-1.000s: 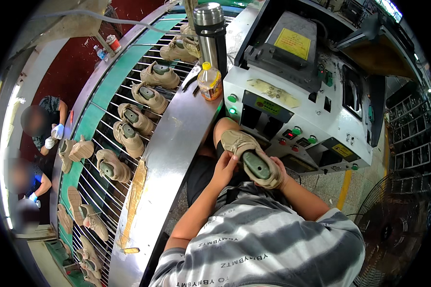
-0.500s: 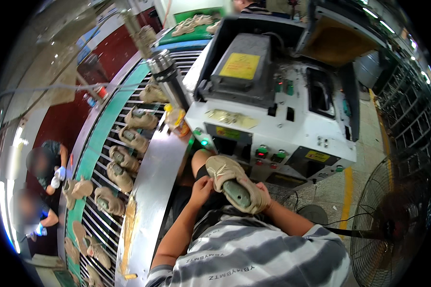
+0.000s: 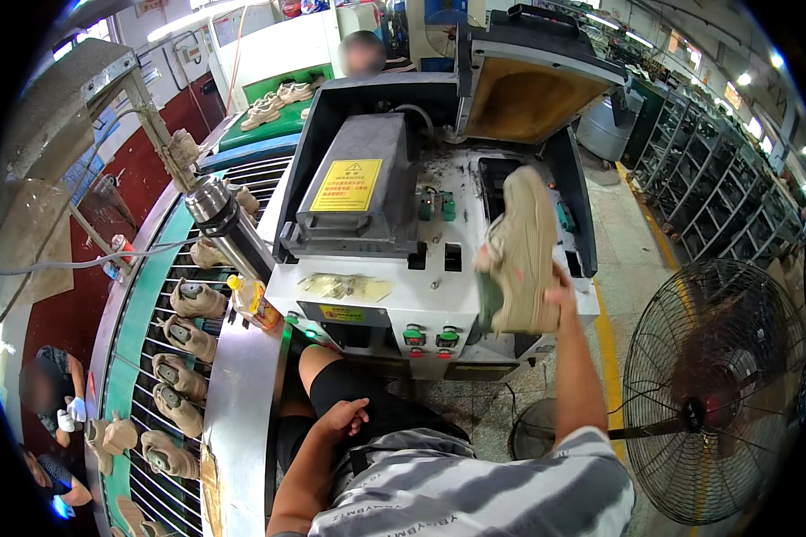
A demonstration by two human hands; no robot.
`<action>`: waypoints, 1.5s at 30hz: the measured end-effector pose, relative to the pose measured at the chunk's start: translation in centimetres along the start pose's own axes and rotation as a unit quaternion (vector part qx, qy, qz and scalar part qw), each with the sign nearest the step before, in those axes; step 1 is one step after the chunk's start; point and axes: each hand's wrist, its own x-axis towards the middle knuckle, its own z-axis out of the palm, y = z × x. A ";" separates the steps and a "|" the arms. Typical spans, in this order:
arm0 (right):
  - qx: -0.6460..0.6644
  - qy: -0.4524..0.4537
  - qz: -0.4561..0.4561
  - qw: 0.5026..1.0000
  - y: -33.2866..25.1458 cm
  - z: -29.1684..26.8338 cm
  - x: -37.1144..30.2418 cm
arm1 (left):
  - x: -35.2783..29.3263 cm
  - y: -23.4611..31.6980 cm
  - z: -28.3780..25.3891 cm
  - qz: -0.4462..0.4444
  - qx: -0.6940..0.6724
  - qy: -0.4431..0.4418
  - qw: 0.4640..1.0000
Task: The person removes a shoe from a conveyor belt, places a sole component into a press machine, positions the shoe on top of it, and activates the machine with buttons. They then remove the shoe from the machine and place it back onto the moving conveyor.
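Note:
A tan shoe [image 3: 530,255], toe up and with its ribbed sole side partly showing, is gripped at the heel by my right hand [image 3: 560,300]. Some of the green last inside it [image 3: 490,300] shows at the left edge. My right arm is stretched forward, so the shoe stands in front of the dark opening in the top of the white machine [image 3: 376,285] and covers part of it. Loosely curled, my left hand [image 3: 345,417] is over my thigh with nothing visible in it.
Several tan shoes [image 3: 179,380] sit on the roller conveyor [image 3: 143,358] to my left. A steel flask [image 3: 228,228] and a yellow-labelled bottle [image 3: 255,304] stand beside the machine. Its lid [image 3: 537,94] is raised. A large fan [image 3: 712,394] is at right; co-workers are at left and behind.
My left hand has let go of the shoe and dropped toward my thigh. My right hand has carried the shoe up and forward to the machine's top right, turning it toe up. The view has shifted.

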 end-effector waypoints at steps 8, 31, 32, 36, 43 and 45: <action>-0.672 0.177 0.019 0.719 -5.6 4.5 21.9 | 1.7 0.4 0.1 -0.009 0.045 0.012 0.999; -0.294 0.508 -0.147 0.796 5.5 -4.4 -10.2 | 10.5 8.5 11.8 0.320 0.435 -0.019 0.841; -0.149 0.514 -0.065 0.842 5.5 -5.4 -10.4 | 10.7 10.1 13.4 0.327 0.437 -0.030 0.837; 0.121 0.458 0.130 0.871 6.0 -9.2 -10.0 | 17.3 11.0 14.8 0.425 0.392 0.019 0.816; -0.349 0.095 0.236 0.902 15.5 0.1 -14.6 | 9.6 7.4 6.7 0.362 0.148 0.040 0.919; -0.455 -0.167 0.046 0.873 13.5 11.0 -12.2 | 7.9 2.5 -0.6 0.363 0.020 0.221 0.905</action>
